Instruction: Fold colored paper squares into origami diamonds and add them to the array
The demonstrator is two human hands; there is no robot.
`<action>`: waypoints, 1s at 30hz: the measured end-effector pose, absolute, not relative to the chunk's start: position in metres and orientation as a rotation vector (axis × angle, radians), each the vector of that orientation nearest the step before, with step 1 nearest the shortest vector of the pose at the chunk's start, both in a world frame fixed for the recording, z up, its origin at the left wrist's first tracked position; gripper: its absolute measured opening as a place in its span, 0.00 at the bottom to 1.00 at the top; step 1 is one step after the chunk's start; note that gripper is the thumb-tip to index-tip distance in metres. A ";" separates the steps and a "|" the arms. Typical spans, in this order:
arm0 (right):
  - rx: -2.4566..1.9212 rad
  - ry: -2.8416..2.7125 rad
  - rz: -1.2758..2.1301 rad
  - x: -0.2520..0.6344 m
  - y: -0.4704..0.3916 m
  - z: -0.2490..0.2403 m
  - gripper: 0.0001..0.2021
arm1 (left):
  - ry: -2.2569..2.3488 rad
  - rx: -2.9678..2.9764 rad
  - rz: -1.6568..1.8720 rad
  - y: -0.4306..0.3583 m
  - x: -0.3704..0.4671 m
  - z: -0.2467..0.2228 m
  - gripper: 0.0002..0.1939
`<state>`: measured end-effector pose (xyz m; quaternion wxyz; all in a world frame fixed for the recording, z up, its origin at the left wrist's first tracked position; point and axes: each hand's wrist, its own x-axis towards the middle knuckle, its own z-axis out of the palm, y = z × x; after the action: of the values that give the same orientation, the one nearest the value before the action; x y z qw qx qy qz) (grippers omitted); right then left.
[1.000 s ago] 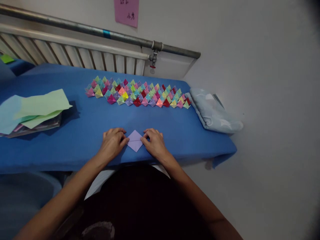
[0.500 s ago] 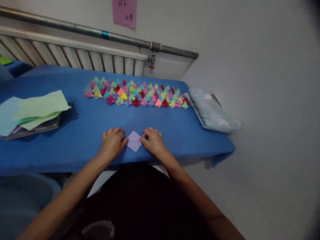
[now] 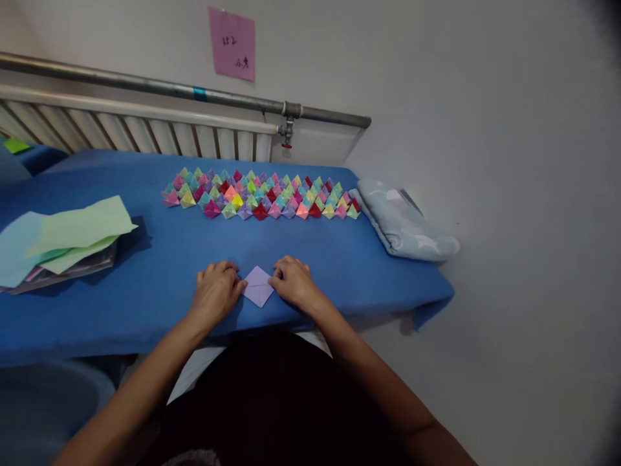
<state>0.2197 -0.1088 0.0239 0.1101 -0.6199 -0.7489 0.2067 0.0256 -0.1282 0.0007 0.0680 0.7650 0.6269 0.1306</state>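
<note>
A small lilac square of folded paper (image 3: pixel 259 288) lies on the blue cloth near the table's front edge, turned so that it shows as a diamond. A crease or fold line runs across its middle. My left hand (image 3: pixel 217 288) pinches its left corner between thumb and fingers. At the right corner, my right hand (image 3: pixel 293 281) pinches the paper in the same way. Beyond the hands, rows of small folded paper pieces (image 3: pixel 261 210) in many colours stand close together.
Loose green and blue paper sheets (image 3: pixel 87 223) lie on a stack at the left. A folded grey-blue cloth (image 3: pixel 407 223) rests at the table's right end, by the wall. Behind the blue-covered table (image 3: pixel 169 246) run a radiator (image 3: pixel 160 133) and a metal pipe (image 3: pixel 136 83).
The camera view has tilted up a little, so everything sits lower in the picture. Both hands keep hold of the lilac paper's corners, with hardly any other movement.
</note>
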 end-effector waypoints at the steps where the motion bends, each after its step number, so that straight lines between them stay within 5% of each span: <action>1: -1.824 -2.209 0.604 0.220 -0.108 0.025 0.05 | 1.888 2.310 0.403 -0.128 0.025 0.000 0.12; 9: -1.805 -2.238 0.616 0.220 -0.103 0.031 0.06 | 1.824 2.557 0.553 -0.133 0.024 -0.009 0.09; 16: -1.803 -2.229 0.615 0.222 -0.103 0.025 0.07 | 1.321 3.005 0.565 -0.134 0.017 -0.017 0.21; 30: -1.824 -2.134 0.605 0.239 -0.109 0.016 0.06 | 1.371 3.064 0.517 -0.152 -0.010 -0.016 0.25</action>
<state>0.2395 -0.1087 0.0156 0.1346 -0.6293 -0.7364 0.2088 -0.0099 -0.1524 -0.0160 -0.1271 0.8949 0.4002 0.1509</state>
